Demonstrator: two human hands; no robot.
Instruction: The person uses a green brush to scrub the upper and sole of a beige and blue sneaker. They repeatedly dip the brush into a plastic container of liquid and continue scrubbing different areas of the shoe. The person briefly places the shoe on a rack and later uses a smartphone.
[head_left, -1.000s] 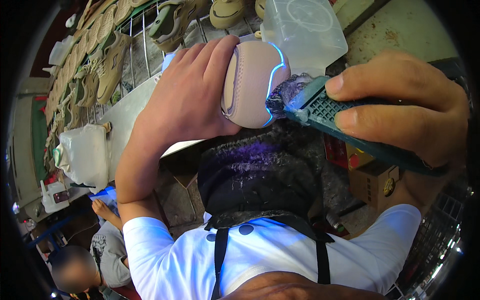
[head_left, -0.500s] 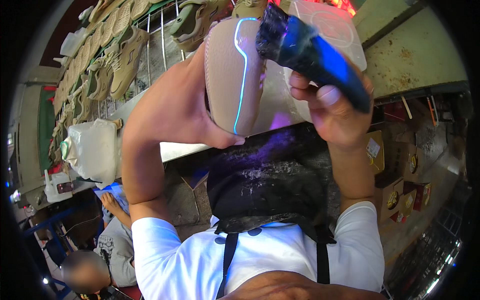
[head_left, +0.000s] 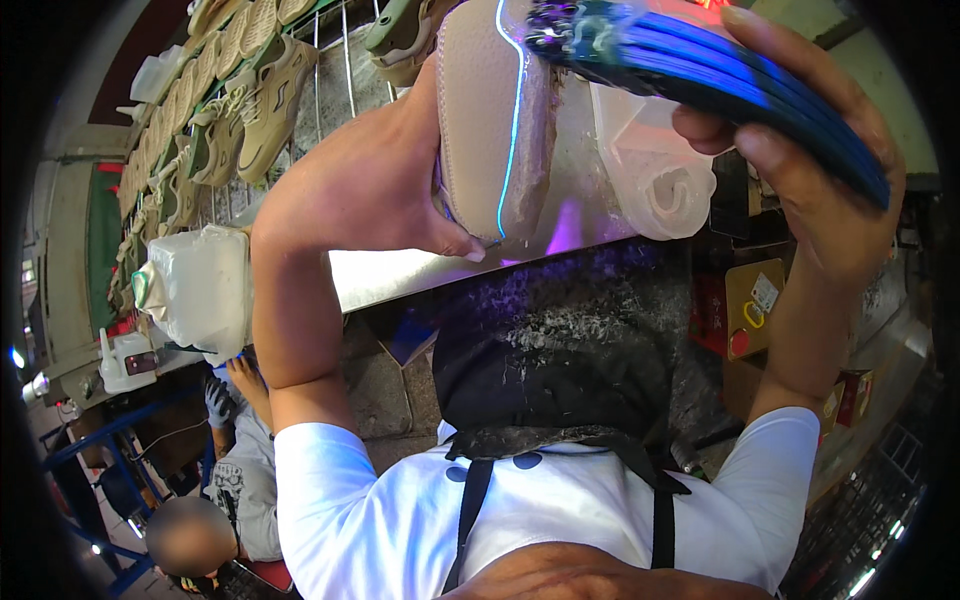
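Beige shoe is the landmark here; all places are read from it. Its long side runs roughly up and down the view, the upper end cut by the frame. Stitching follows its left edge; a thin blue-white line of light runs lengthwise over the smooth face, bending near the upper end. A wet-looking sheen shows to the right of that line.

Left hand: clamped on the shoe from its left side, so the shoe lies just to the right of the palm. Thumb is bent under the shoe's lower end. Other fingers mostly hidden; cannot tell how they sit.

Right hand: closed round a dark blue brush, to the right of the shoe. Shoe lies well apart from this hand, with the brush spanning the gap. Bristle end is at the shoe's upper right edge; cannot tell whether it presses there.

Metal bench: beneath and beyond the shoe. Translucent jug to the right of the shoe, below the brush. Whitish container well off to the left and lower. Finished-looking shoes on a wire rack, upper left. Dark, white-smeared apron below the shoe. Co-worker in a grey top, far lower left, one hand gloved.
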